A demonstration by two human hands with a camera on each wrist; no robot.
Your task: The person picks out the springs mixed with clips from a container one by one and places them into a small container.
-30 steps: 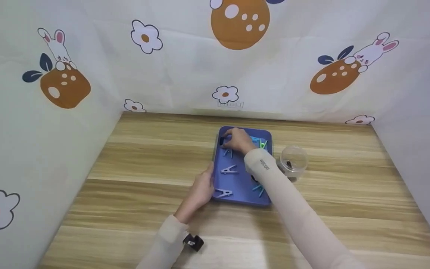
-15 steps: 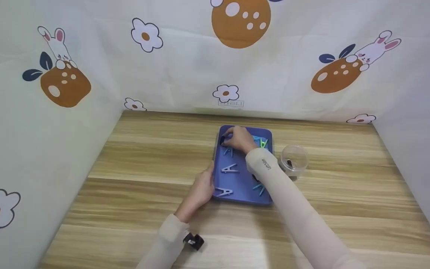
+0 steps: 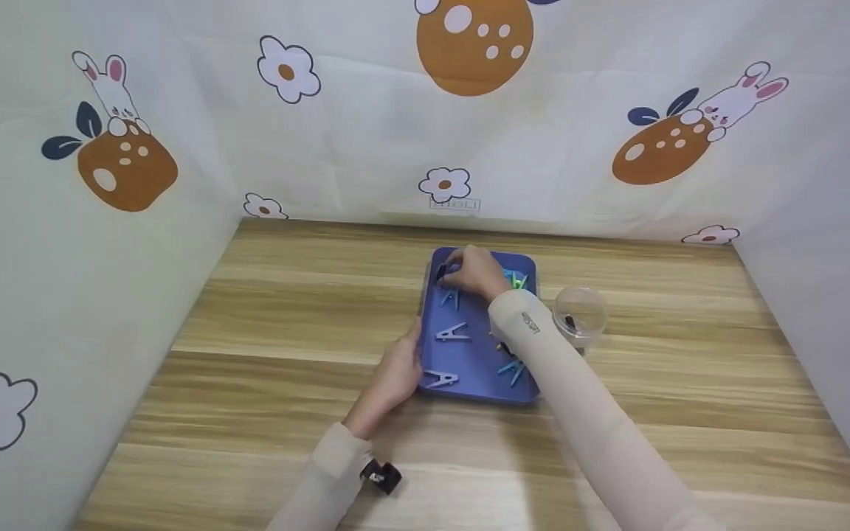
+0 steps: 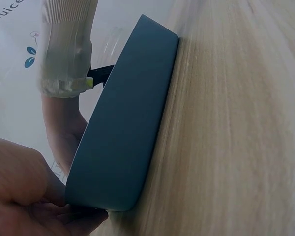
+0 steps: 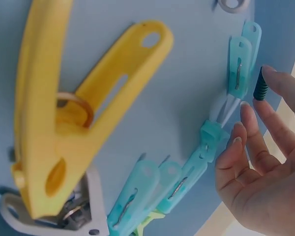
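My left hand [image 3: 399, 372] grips the left side of a blue tray [image 3: 469, 380]. In the left wrist view its thumb and fingers close round the corner of the tray wall. Over the tray's far left corner, my right hand [image 3: 477, 271] pinches a small black ridged cylinder [image 5: 260, 86] between thumb and index finger. The other fingers are loosely bent. Just below that hand lies a blue clothespin [image 3: 451, 298]. A yellow clothespin [image 5: 103, 93] looms close in the right wrist view; the forearm mostly hides it from the head camera.
Two pale purple clothespins, one mid-tray [image 3: 453, 333] and one near corner [image 3: 441, 379], lie in the tray. Teal [image 3: 512, 371] and green clothespins [image 3: 518, 282] lie along its right side. A clear round jar [image 3: 580, 317] with a dark piece inside stands right of the tray.
The right hand has shifted slightly up and to the right, with the black cylinder still pinched. Its sleeve uncovers a little more of the tray. The left hand stays in place.
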